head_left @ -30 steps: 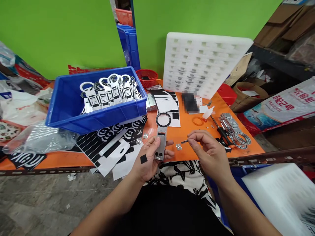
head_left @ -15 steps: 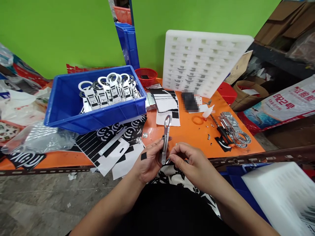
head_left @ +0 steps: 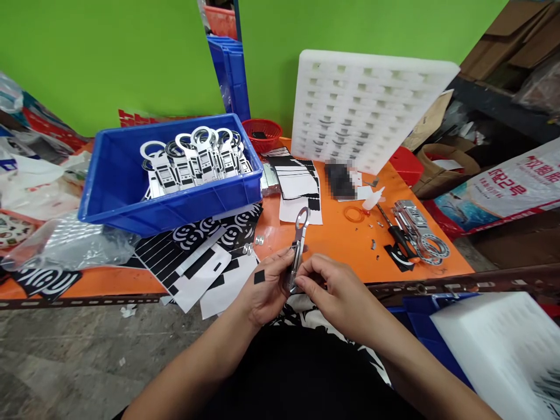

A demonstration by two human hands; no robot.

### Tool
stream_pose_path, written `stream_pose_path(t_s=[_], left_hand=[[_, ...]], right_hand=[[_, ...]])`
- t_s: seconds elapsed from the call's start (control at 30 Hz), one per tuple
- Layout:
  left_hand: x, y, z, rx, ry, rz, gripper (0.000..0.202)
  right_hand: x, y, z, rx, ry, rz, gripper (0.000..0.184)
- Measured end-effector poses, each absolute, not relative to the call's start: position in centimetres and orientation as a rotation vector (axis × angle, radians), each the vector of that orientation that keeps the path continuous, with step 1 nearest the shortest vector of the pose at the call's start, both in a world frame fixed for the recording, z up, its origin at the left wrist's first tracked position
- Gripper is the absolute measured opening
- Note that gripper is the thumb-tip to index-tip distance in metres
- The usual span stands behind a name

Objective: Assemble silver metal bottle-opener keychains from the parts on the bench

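- So the ring-ended metal piece [head_left: 298,249] is up off the surface, between the person's hands near the front edge, ring end pointing away and body edge-on. A second ago it was face-up, so that's the big flip.
- Left hand [head_left: 273,291] has it: fingers clamped around the body. There's a black square patch [head_left: 259,276] on the back of that hand, same as before.
- Right hand [head_left: 324,280] was well apart a second ago, pinching a small metal bit. Now its thumb and fingertips are together right at the lower end of the piece. Can't tell if the bit's still in there, the fingers cover it.
- What that means, my read anyway: both hands are on one spot now, so the work's gone from bringing the bit over to fiddling at that lower end. No clue if it's seated.
- Just left on the orange surface [head_left: 341,245], small silver curved bits [head_left: 259,240] sit in pairs. Haven't budged.
- To the right, a black-handled screwdriver [head_left: 399,236] beside more ring-ended parts [head_left: 411,219].
- Further out, a blue bin [head_left: 175,204] with similar parts inside, and a white foam tray [head_left: 350,58] propped up behind.
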State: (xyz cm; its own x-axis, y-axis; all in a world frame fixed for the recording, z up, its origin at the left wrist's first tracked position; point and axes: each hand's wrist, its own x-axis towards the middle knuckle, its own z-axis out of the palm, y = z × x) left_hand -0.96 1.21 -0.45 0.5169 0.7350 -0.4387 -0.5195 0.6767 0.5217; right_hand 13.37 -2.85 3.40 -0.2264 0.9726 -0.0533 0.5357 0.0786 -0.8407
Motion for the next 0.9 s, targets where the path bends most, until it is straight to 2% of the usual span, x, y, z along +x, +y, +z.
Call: stream_pose_path(t_s=[0.47, 0.9], left_hand=[[-0.9, 1.2, -0.5, 0.342, 0.680, 0.772, 0.021], [-0.9, 1.3, -0.6, 0.290, 0.698, 0.794, 0.024]], right_hand=[[13.2, -2.9, 3.3, -1.501, -1.846, 0.959, 0.012], [11.6, -4.5, 1.1, -1.438, -1.814, 0.411, 0.012]])
